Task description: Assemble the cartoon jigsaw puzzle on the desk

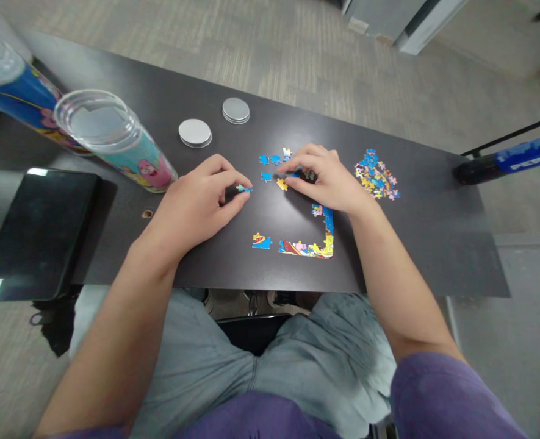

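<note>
1. Left hand (201, 198) in action: its fingers are drawn together at the tips, and they have hold of a small, flat blue jigsaw piece (244, 189) over the smooth, dark grey surface (416, 244).

2. Across to the right hand (322, 174), thumb and forefinger slightly apart at a yellow, knobbed jigsaw piece (282, 185). They look to be touching it; whether they grip it, I cannot tell.

3. Here's what's done: a narrow, multicoloured strip of joined pieces (306, 249) runs along the near side, turns at a yellow corner and climbs the right. The right hand hides whatever lies under its palm.

4. Plenty left! A red, yellow and blue section (262, 241) sits apart, just left of the strip, and loose, plain blue pieces (263, 160) lie beyond the hands.

5. And the big reserve: a jumbled, multicoloured heap of pieces (376, 175) beyond the right forearm. Judging by that pile, it's early going.
</note>
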### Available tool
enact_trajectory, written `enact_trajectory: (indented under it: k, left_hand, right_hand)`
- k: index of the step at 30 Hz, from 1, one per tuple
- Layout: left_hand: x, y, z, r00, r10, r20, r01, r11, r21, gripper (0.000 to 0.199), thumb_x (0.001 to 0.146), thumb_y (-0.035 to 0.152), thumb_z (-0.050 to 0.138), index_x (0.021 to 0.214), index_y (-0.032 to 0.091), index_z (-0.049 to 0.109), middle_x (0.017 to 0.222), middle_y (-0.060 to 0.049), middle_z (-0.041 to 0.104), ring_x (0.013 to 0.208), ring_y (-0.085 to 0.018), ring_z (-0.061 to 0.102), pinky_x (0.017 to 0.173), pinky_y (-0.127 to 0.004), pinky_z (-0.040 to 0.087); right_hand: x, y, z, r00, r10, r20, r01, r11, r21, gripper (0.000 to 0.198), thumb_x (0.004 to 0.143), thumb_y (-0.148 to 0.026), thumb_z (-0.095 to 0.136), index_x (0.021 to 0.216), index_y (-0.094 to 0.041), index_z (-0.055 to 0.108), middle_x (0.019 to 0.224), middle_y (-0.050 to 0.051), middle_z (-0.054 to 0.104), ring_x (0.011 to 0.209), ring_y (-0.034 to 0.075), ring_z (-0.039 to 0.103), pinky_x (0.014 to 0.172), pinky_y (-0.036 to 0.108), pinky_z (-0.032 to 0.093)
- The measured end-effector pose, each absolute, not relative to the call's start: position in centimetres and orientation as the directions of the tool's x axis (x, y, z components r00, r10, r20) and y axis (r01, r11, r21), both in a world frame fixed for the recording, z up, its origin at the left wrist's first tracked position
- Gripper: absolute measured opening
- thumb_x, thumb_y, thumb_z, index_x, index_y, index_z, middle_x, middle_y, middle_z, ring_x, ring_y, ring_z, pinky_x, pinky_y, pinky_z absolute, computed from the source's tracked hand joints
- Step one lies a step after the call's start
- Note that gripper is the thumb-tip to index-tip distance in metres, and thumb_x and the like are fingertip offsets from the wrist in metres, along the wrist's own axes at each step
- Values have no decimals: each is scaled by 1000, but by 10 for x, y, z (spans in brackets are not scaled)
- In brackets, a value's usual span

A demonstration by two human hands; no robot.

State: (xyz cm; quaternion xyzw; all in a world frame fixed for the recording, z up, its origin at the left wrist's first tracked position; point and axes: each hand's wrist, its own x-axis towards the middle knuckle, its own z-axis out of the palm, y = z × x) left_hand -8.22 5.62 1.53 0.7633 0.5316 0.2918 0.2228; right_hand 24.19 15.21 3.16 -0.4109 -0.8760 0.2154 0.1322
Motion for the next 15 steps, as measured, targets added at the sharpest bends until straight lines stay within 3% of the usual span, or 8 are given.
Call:
enact_trajectory:
  k: [4, 11, 15]
  left_hand:
    - [-83, 58, 16, 271, 941, 203, 682, -336, 650, 25, 118, 44, 76, 129, 31, 95, 138, -7, 85, 81, -19, 69, 81, -39, 58]
    - [-83, 59, 21, 273, 943, 191, 687, -330, 647, 23, 115, 35, 78, 129, 32, 96, 137, -9, 84, 84, -22, 74, 82, -42, 59]
    - [-83, 58, 23, 273, 942, 193, 692, -332, 641, 23, 115, 33, 78, 129, 31, 96, 136, -10, 85, 86, -23, 74, 83, -43, 60]
  right_hand:
    - [240, 151, 33, -640, 768, 37, 665, 577, -474, 22, 113, -45, 89, 133, -36, 93, 142, 12, 85, 138, 45, 74, 126, 67, 49]
    - [238, 147, 37, -694, 720, 17, 606, 596, -526, 25, 115, -44, 86, 137, -35, 95, 139, 11, 89, 137, 44, 78, 129, 70, 48]
    - [237, 146, 41, -697, 717, 1, 592, 576, -564, 20, 110, -51, 94, 122, -35, 94, 131, 10, 91, 136, 45, 78, 129, 71, 48]
